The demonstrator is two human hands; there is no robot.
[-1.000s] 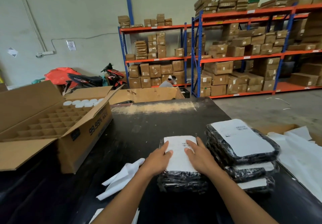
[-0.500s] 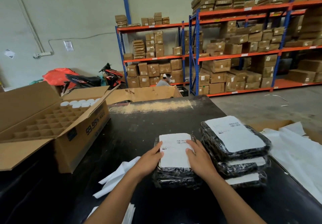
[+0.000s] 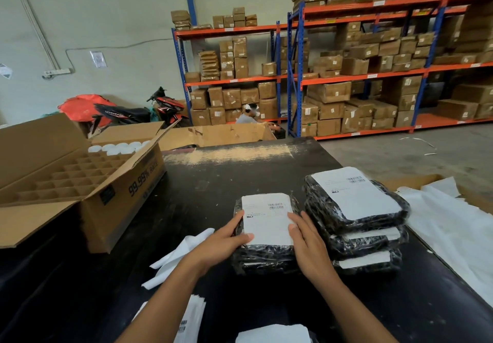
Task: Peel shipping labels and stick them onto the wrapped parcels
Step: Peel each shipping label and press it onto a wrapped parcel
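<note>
Compared with one second earlier, both hands sit lower on the label, exposing its barcode. Left hand (image 3: 222, 241) and right hand (image 3: 309, 244) lie flat, fingers straight, pressing the edges of a white rectangular paper label (image 3: 266, 218) onto a crinkled, glossy black film-wrapped parcel (image 3: 264, 258) at lower centre on the black table (image 3: 218, 179). Label's long axis runs away from the viewer. A three-parcel stack (image 3: 357, 220) lies just right.

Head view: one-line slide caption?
Both hands, left hand and right hand, press a white shipping label flat onto a black wrapped parcel beside a labelled stack.
</note>
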